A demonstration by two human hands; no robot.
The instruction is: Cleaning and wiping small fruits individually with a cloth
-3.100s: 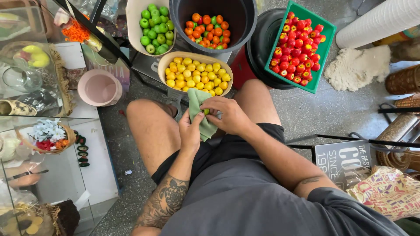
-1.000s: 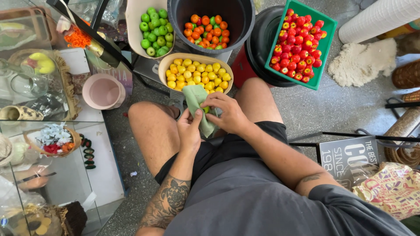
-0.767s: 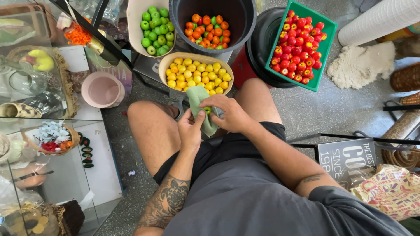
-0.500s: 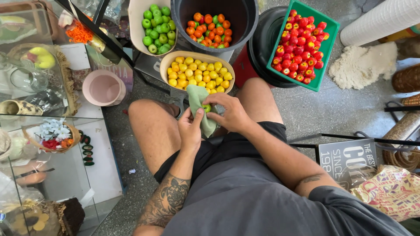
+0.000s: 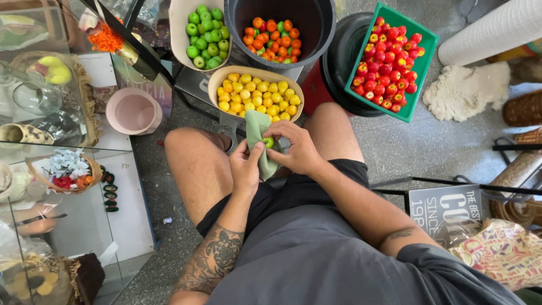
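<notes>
**A:** Looking down from the head camera: a seated person, bare knees apart, and four containers of small round fruit fanned out on the floor ahead. Biggest is the dark bucket [image 5: 276, 22] of orange fruit at the top.

**B:** Beside it, to its right, the green crate [image 5: 420, 68] packed with red ones, resting on a black tub. On the other side, a beige bowl [image 5: 179, 34] of green fruit.

**A:** And nearest the knees, the oval tan bowl [image 5: 257, 73] of yellow fruit. A pink cup [image 5: 135, 111] stands well off to the left, by the glass cabinet.

**B:** Now the hands, between the knees, just below that yellow bowl. The left hand [image 5: 245, 169] is curled around a pale green cloth [image 5: 257, 133], thumb pressed against it.

**A:** The right hand [image 5: 296, 149] pinches one small green fruit [image 5: 269, 142] at its fingertips, tight against the cloth. Fruit and cloth are touching, both hands closed around them.
</notes>
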